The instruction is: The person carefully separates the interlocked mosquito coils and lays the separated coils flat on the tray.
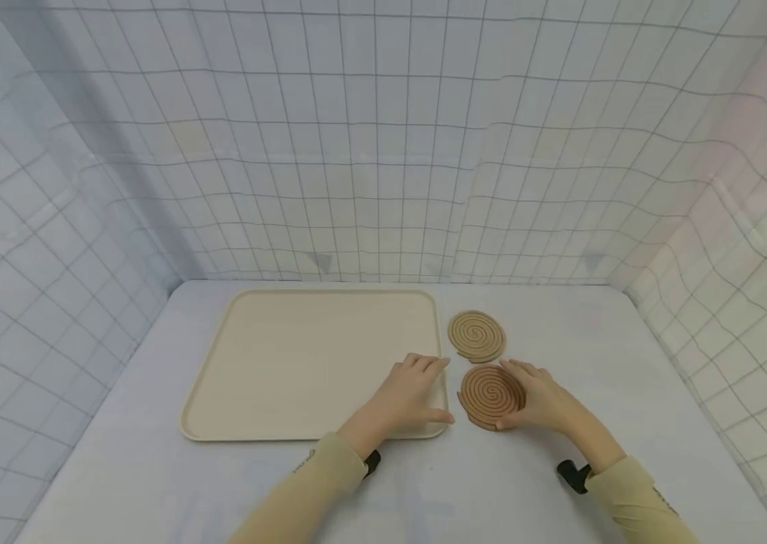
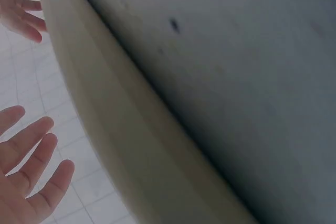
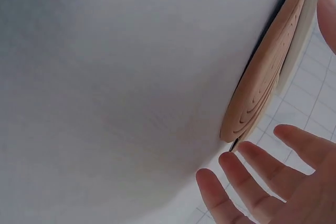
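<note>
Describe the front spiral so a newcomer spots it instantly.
Find the cream tray on the white table. Just beyond its right edge, by the right hand, lies the reddish-brown spiral. It is darker than the tan spiral behind it.

On my feed, reddish-brown spiral disc [image 1: 491,396] flat on white worktop [image 1: 573,325], coils wound close, outer end at left edge. Just beyond it I see tan spiral disc [image 1: 476,335], paler, also flat. Left of both I have cream tray [image 1: 308,363]: rectangular, rounded corners, raised rim, lying flat.
</note>
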Tool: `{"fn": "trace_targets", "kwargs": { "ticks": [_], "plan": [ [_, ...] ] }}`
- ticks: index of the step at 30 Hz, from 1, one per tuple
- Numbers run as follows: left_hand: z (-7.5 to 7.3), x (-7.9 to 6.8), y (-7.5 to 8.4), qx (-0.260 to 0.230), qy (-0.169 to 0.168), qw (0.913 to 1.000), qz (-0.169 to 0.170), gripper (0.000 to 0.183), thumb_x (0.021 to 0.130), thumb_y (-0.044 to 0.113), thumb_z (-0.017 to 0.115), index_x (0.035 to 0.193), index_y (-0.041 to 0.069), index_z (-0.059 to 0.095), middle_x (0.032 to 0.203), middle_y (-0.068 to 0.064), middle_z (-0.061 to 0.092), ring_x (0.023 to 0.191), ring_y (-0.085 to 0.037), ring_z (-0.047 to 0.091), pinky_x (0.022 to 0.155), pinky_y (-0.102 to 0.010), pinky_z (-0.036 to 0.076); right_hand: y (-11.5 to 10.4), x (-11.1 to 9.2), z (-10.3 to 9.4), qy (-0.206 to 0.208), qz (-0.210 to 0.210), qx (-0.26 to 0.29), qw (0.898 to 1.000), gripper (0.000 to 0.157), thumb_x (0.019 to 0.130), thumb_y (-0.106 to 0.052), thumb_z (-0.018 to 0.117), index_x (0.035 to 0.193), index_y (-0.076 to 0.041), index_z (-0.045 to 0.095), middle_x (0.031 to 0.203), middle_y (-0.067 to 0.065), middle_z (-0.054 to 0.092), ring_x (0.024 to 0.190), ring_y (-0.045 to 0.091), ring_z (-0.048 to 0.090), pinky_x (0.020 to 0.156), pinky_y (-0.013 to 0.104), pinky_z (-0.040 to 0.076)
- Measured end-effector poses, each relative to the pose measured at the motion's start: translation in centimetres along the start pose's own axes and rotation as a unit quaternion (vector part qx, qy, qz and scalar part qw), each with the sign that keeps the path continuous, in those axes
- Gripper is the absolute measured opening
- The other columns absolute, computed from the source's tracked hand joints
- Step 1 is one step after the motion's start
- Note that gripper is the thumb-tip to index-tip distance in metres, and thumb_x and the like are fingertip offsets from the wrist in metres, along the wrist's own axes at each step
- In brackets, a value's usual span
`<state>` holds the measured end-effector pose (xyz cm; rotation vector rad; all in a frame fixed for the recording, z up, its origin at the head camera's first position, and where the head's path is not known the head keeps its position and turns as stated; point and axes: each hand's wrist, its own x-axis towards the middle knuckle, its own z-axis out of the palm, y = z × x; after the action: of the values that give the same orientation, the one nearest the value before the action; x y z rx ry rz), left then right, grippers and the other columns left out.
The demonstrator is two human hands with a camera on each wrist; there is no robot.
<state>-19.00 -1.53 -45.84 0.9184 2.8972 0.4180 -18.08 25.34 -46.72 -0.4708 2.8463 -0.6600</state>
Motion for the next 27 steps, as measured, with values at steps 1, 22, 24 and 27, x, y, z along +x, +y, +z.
{"fn": "trace_targets", "kwargs": {
  "ticks": [1,22,24,27],
  "plan": [
    [0.2,0.3,0.4,0.003,-0.004,1.0,0.004,0.091,0.078,0.059,0.075,0.149,0.014,0.04,0.145,-0.005,0.051,0.133,-0.024,0.044,0.105,-0.045,0.044,0.2,-0.1,0.0,0.0,-0.002,-0.001,1.0,0.107,0.066,-0.043,0.09,0.147,0.003,0.038,0.145,0.032,0.042,0.127,0.055,0.042,0.097,0.069,0.042],
    [3.1,4.9,3.3,0.028,-0.064,0.9975,0.001,0.102,0.068,0.054,0.085,0.147,0.009,0.039,0.141,-0.007,0.053,0.133,-0.024,0.047,0.116,-0.04,0.033,1.5,0.1,0.8,0.01,-0.037,0.007,0.999,0.109,0.06,-0.03,0.095,0.143,0.01,0.035,0.138,0.03,0.046,0.122,0.048,0.043,0.098,0.064,0.043],
    [3.4,5.1,3.4,0.028,-0.057,0.998,-0.002,0.101,0.067,0.054,0.086,0.145,0.009,0.04,0.14,-0.007,0.054,0.132,-0.023,0.048,0.115,-0.04,0.034,1.6,0.1,0.9,0.01,-0.035,0.011,0.999,0.11,0.06,-0.029,0.095,0.143,0.011,0.034,0.138,0.03,0.045,0.123,0.048,0.043,0.1,0.064,0.043],
    [3.8,5.4,3.4,0.01,-0.05,0.9987,-0.004,0.101,0.066,0.051,0.088,0.144,0.009,0.041,0.138,-0.008,0.055,0.13,-0.023,0.05,0.113,-0.038,0.036,1.6,0.1,1.0,0.011,-0.031,0.02,0.999,0.112,0.06,-0.028,0.095,0.144,0.012,0.032,0.139,0.031,0.044,0.124,0.049,0.042,0.101,0.064,0.042]
  ]
}}
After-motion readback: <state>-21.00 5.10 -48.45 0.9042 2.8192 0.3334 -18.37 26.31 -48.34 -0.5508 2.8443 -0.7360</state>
